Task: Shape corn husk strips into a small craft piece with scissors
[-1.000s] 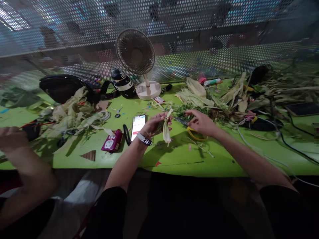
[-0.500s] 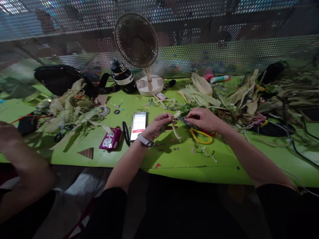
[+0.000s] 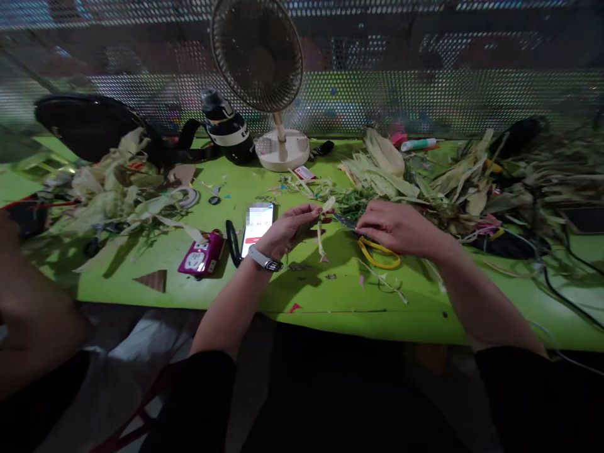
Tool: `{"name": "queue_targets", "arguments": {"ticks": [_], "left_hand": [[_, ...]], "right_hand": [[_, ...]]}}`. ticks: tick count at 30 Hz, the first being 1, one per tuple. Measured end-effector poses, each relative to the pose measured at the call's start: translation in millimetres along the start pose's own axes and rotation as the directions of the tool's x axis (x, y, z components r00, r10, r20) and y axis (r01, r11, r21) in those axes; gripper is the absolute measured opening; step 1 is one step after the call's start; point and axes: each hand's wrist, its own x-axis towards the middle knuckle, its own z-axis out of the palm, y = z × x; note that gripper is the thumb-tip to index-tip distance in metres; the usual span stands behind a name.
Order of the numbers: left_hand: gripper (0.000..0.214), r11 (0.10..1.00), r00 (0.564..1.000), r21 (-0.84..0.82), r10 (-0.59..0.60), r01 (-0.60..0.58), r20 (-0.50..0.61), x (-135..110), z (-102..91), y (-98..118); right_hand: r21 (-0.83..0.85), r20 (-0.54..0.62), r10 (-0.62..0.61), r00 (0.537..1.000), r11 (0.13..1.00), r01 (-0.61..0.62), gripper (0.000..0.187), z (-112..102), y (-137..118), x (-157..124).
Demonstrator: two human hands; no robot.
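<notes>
Husk strip pinched over the green desk, scissors meeting it

The left hand (image 3: 287, 229) pinches a pale husk strip (image 3: 321, 234) at its top end, and the strip dangles just past the fingertips above the desk (image 3: 330, 296). The right hand (image 3: 401, 226) is closed around yellow-handled scissors (image 3: 377, 251), whose blades point left at the strip. A phone (image 3: 257, 228) lies just left of the left wrist, and a fan (image 3: 264, 63) stands behind.

Yellow-handled scissors (image 3: 377, 255), lime-green table (image 3: 330, 296), magenta box (image 3: 202, 257).
</notes>
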Motion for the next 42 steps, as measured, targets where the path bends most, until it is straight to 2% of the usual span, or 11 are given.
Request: {"name": "queue_targets", "arguments": {"ticks": [5, 10, 16, 22, 24, 28, 31, 33, 35, 38, 42], "left_hand": [[0.008, 0.988, 0.972, -0.005, -0.154, 0.158, 0.176, -1.9, 4.8, -5.6], [0.012, 0.975, 0.946, -0.007, -0.214, 0.223, 0.245, -1.3, 8.8, -9.4], [0.024, 0.996, 0.984, 0.057, -0.077, 0.069, 0.163, -3.9, 13.7, -13.1], [0.030, 0.972, 0.983, 0.226, 0.024, -0.065, 0.181, -8.9, 23.3, -22.7], [0.030, 0.963, 0.978, 0.250, 0.050, -0.101, 0.200, -9.6, 25.6, -25.0], [0.029, 0.965, 0.971, 0.218, 0.100, -0.147, 0.216, -10.2, 29.1, -26.9], [0.028, 0.971, 0.970, 0.189, 0.101, -0.144, 0.221, -10.9, 31.0, -27.5], [0.029, 0.980, 0.970, 0.151, 0.092, -0.128, 0.224, -11.4, 32.0, -28.0], [0.031, 0.988, 0.969, 0.105, 0.086, -0.113, 0.230, -11.8, 33.0, -28.4], [0.036, 0.994, 0.967, 0.048, 0.080, -0.095, 0.240, -12.2, 35.1, -28.6], [0.037, 0.995, 0.960, 0.022, 0.086, -0.095, 0.265, -13.4, 37.7, -27.9]], "right_hand": [[-0.021, -0.003, 0.011, 1.000, 1.000, -0.011, 0.029, 8.5, -1.3, 4.5], [-0.007, -0.041, 0.033, 0.999, 0.999, -0.033, 0.028, 11.0, 0.2, 5.2], [-0.031, -0.060, -0.025, 0.998, 0.999, 0.024, 0.024, 7.9, -0.6, 1.9], [-0.226, -0.287, -0.192, 0.938, 0.966, 0.128, 0.024, 26.8, -8.0, 8.2], [-0.262, -0.350, -0.162, 0.923, 0.963, 0.069, 0.024, 41.2, -10.2, 10.6], [-0.313, -0.478, 0.027, 0.878, 0.928, -0.199, 0.026, 67.5, -11.8, 12.6], [-0.242, -0.504, 0.043, 0.863, 0.952, -0.188, 0.027, 74.9, -11.4, 13.9], [-0.118, -0.495, 0.086, 0.865, 0.979, -0.165, 0.028, 74.1, -12.0, 15.0], [0.058, -0.475, 0.190, 0.859, 0.981, -0.184, 0.028, 70.8, -14.0, 15.7], [0.289, -0.447, 0.327, 0.833, 0.934, -0.211, 0.024, 64.9, -18.8, 15.6], [0.439, -0.433, 0.395, 0.810, 0.877, -0.193, 0.023, 58.8, -25.2, 14.7]]}}
